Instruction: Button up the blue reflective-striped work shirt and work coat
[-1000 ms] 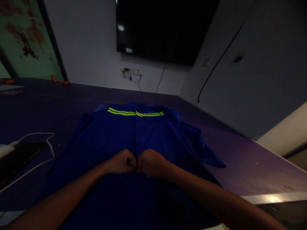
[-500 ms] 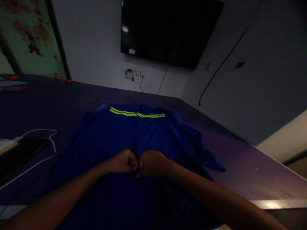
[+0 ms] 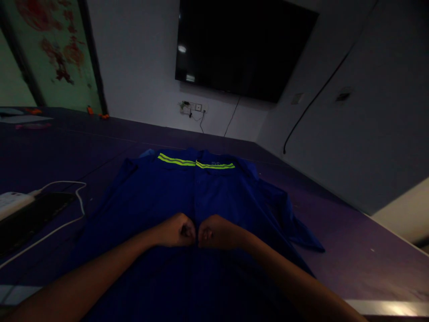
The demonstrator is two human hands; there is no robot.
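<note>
A blue work jacket (image 3: 161, 192) with yellow-green reflective strips across its chest lies spread on the purple surface, collar away from me. My left hand (image 3: 178, 230) is curled closed at the front placket, on the jacket's lower half. Right beside it, my right hand (image 3: 219, 232) is closed too, knuckles facing the left hand with a narrow gap between them. Both hands grip the jacket's front edge; the fingertips are partly hidden and dark, so any button there cannot be made out. One sleeve (image 3: 284, 210) stretches out to the right.
To the left lie a white power strip (image 3: 15, 203), a dark flat device (image 3: 36, 219) and a white cable (image 3: 82, 205). A large black screen (image 3: 241, 49) hangs on the far wall above the sockets (image 3: 197, 108). A black cable (image 3: 311, 100) runs down the right wall.
The view has shifted slightly, so the scene sits a little further right and lower. My right hand's fingers have curled in more; both hands stay at the jacket's placket.
</note>
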